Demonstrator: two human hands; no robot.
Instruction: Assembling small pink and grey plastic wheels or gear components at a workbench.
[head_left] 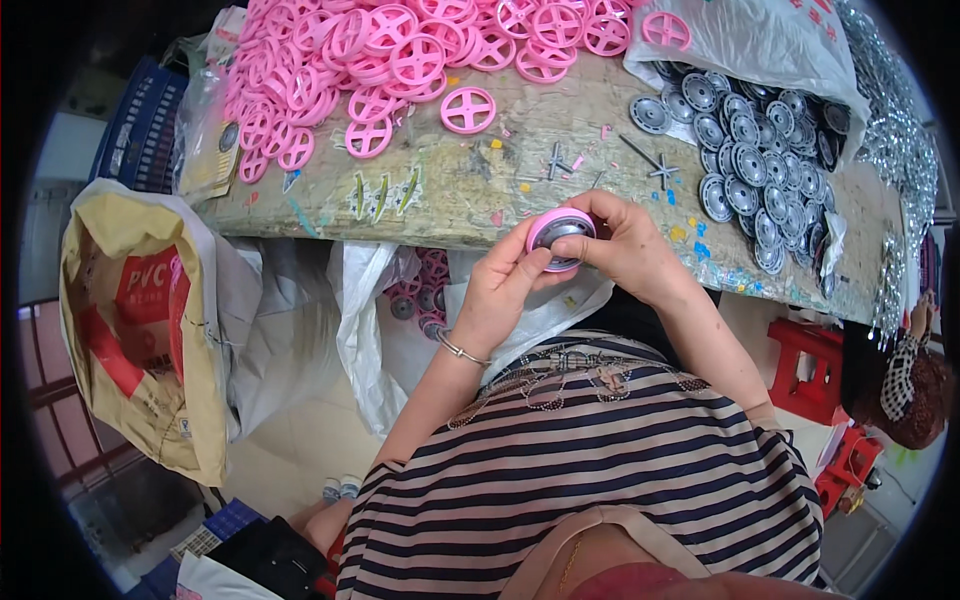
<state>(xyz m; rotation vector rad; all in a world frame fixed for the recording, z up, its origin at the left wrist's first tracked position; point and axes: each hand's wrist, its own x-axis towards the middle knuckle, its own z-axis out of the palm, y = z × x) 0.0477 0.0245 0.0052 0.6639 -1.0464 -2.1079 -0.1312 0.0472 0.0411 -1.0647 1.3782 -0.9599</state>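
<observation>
Just off the front edge of the worktable, both my hands hold a pink toy wheel with a silver-grey disc set in its face. My left hand grips the wheel's left side, its thumb against the lower edge. The fingers of my right hand curl around the far side while its thumb presses on the grey disc. Whether the disc is fully seated cannot be made out. One loose pink spoked wheel lies on the table beyond my hands.
Pink wheels are heaped at the back left of the table. Grey discs spill from a white bag at right. A paper sack stands left; a white plastic bag hangs below. A red stool is at right.
</observation>
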